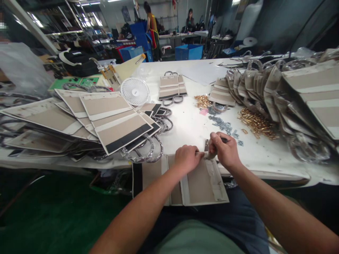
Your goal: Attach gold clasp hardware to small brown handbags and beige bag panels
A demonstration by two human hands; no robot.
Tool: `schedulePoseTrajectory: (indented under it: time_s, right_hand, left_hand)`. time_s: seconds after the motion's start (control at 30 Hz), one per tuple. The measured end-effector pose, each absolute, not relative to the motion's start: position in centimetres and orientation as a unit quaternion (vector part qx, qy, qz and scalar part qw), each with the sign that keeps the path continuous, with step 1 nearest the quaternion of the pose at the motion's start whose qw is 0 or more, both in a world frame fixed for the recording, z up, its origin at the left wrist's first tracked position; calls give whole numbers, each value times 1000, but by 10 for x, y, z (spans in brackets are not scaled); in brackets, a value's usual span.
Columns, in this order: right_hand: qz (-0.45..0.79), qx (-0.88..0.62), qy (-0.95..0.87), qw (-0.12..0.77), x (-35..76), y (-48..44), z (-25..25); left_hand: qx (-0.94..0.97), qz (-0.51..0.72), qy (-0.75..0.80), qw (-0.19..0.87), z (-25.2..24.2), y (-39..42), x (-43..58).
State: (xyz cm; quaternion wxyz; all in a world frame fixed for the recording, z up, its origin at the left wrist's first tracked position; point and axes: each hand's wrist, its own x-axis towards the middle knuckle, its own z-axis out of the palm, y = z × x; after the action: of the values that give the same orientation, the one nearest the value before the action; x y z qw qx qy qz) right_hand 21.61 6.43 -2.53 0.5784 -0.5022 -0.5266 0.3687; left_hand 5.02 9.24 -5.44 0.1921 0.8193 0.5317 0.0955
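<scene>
A beige bag panel [201, 183] with pale strips and a black end band lies across my lap, its far edge against the table edge. My left hand [187, 159] is closed at that far edge, thumb and fingers pinching the panel. Just to the right, my right hand [224, 150] is wrapped round a slim tool with a dark end [224, 140]; its working tip is hidden by the fingers. A small metal plate [206, 144] lies by the right hand. Beyond are scattered grey metal plates [221, 123] and a heap of gold-coloured fittings [256, 121].
Stacked bag panels with wrapped handles [119, 120] fill the left; more panels [312, 91] stand on the right. A white fan [135, 91], another bag piece [169, 86] and a smaller gold heap [202, 101] are on the white table [182, 120]. Two people are far behind.
</scene>
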Motion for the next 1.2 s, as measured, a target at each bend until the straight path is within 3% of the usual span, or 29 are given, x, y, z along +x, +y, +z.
schedulePoseTrajectory:
  time_s: [0.13, 0.23, 0.37, 0.57, 0.67, 0.83, 0.97, 1.2]
  right_hand:
    - [386, -467, -540, 584, 208, 69, -15]
    - [408, -435, -594, 540, 197, 71, -2]
    - [423, -407, -666, 460, 188, 75, 3]
    - [393, -414, -699, 431, 197, 75, -8]
    - [393, -431, -670, 459, 203, 73, -5]
    - [380, -415, -586, 584, 200, 68, -7]
    - [376, -448, -586, 561, 198, 65, -12]
    - [344, -437, -536, 635, 203, 64, -8]
  left_hand:
    - [812, 30, 536, 229, -52, 114, 57]
    - [815, 0, 523, 250, -53, 126, 60]
    - [816, -7, 515, 262, -57, 131, 61]
    - [808, -2, 528, 260, -59, 127, 58]
    - [805, 7, 531, 264, -56, 125, 56]
    - [800, 15, 536, 268, -53, 122, 56]
    - [798, 15, 539, 270, -52, 122, 56]
    - [789, 19, 551, 269, -51, 123, 58]
